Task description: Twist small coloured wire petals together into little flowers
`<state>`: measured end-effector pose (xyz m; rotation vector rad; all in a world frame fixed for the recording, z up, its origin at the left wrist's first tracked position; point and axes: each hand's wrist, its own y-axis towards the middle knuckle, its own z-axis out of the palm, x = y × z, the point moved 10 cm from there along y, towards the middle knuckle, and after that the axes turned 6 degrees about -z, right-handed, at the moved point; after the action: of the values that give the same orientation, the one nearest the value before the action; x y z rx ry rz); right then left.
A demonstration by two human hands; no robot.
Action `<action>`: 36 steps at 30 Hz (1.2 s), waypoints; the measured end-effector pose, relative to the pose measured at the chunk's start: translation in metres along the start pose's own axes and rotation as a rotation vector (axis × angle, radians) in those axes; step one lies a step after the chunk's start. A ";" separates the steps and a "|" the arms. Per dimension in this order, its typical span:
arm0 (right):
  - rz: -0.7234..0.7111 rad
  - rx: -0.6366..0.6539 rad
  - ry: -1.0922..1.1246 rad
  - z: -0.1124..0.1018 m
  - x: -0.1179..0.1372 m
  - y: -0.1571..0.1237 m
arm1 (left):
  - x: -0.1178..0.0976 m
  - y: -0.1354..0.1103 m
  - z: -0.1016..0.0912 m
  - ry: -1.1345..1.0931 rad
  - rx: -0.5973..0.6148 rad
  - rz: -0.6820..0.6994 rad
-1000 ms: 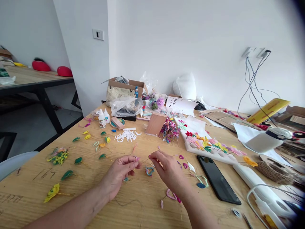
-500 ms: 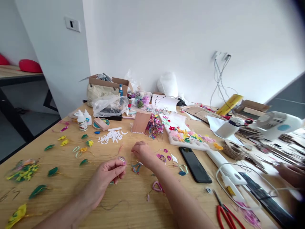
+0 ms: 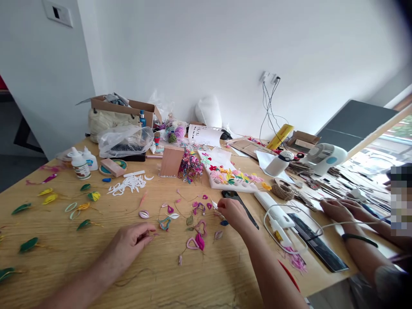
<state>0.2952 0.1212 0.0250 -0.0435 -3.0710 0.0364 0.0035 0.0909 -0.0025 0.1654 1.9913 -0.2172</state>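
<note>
My left hand rests low over the table, its thumb and fingers pinched around a thin pinkish thread. Just ahead of it lies a purple-and-white striped petal. My right hand is over the near-left part of a black phone. Its fingers are drawn together beside a small white petal; whether they grip it is hidden. Between the hands are several thread-wrapped loops, among them a blue one, a pink one and a magenta petal.
Green leaves and yellow pieces are at left, behind them glue bottles. A foam board bears colourful flowers. A power strip, its cable and a co-worker's hands are at right. Red-handled scissors lie under my right forearm.
The view has turned right. My right hand has moved right, away from my left hand. The striped petal that was at my left fingertips now lies on the table.
</note>
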 end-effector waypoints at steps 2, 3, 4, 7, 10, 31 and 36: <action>0.004 0.003 0.000 0.007 0.002 0.004 | 0.002 0.001 -0.001 0.013 -0.015 -0.012; 0.005 0.002 -0.001 0.009 0.004 0.006 | 0.003 0.002 -0.001 0.020 -0.023 -0.015; 0.005 0.001 -0.002 0.010 0.006 0.008 | 0.003 0.002 -0.002 0.028 -0.030 -0.012; 0.000 -0.004 -0.008 0.011 0.010 0.010 | 0.003 0.001 -0.004 0.022 -0.040 0.003; 0.000 -0.023 -0.015 0.010 0.012 0.010 | 0.004 0.000 -0.003 -0.070 -0.013 -0.031; -0.448 -0.104 1.107 -0.045 0.173 -0.020 | 0.005 -0.012 -0.015 -0.745 -0.028 -0.165; -0.451 0.083 1.337 -0.015 0.197 -0.009 | 0.006 -0.008 -0.013 -0.827 -0.017 -0.148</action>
<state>0.1000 0.1186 0.0542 0.4337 -1.6871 0.0708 -0.0124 0.0860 -0.0016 -0.0798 1.1801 -0.3044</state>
